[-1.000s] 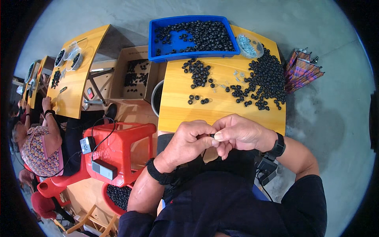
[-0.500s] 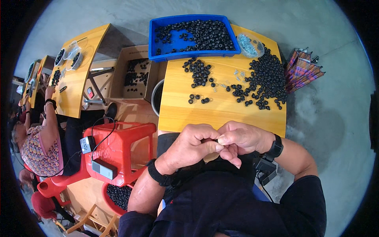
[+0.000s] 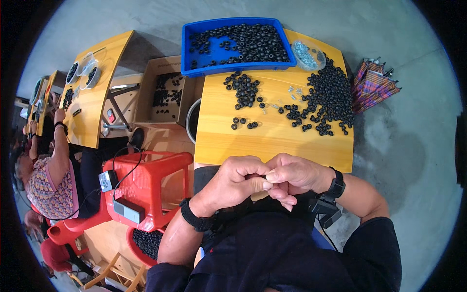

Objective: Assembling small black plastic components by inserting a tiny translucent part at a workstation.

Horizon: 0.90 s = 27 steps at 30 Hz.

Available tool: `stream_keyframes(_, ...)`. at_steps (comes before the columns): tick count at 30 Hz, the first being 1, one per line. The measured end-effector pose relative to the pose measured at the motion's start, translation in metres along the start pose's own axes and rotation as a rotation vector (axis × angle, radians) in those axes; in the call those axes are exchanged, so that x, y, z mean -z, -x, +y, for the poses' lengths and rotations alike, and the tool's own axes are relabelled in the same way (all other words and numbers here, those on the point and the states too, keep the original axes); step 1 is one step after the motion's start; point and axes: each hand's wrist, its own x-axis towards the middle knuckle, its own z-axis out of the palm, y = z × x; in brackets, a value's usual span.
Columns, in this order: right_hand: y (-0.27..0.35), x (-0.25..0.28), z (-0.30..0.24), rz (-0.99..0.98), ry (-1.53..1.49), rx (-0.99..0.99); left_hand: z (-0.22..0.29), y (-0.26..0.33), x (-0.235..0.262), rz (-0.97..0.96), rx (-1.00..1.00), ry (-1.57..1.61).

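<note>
At mid-frame, by the lower edge of the yellow table [image 3: 272,138], the left hand [image 3: 233,179] and right hand [image 3: 297,173] meet, fingertips pinched on a small dark piece [image 3: 264,177] (mostly hidden by the thumbs). Black round pieces [image 3: 328,92] lie scattered there, thickest upper right; more sit in the blue tray [image 3: 233,69], top centre.

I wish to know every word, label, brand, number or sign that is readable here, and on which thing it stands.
No text can be read.
Cardboard box: faint marks, too blurred.
Dark shirt: a small red mark, too small to tell.
</note>
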Motion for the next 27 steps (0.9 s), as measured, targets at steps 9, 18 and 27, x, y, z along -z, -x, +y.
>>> stream_keyframes(9, 0.000, -0.011, -0.014, -0.029, 0.097, -0.022, 0.008, -0.001, 0.004, -0.010, -0.045, -0.017)
stream_keyframes(18, -0.013, -0.023, 0.004, 0.132, 0.034, 0.098, 0.009, 0.003, 0.016, -0.020, 0.011, -0.003)
stream_keyframes(27, -0.015, -0.015, 0.000, -0.023, -0.127, 0.075, 0.019, 0.002, 0.015, 0.022, 0.086, 0.113)
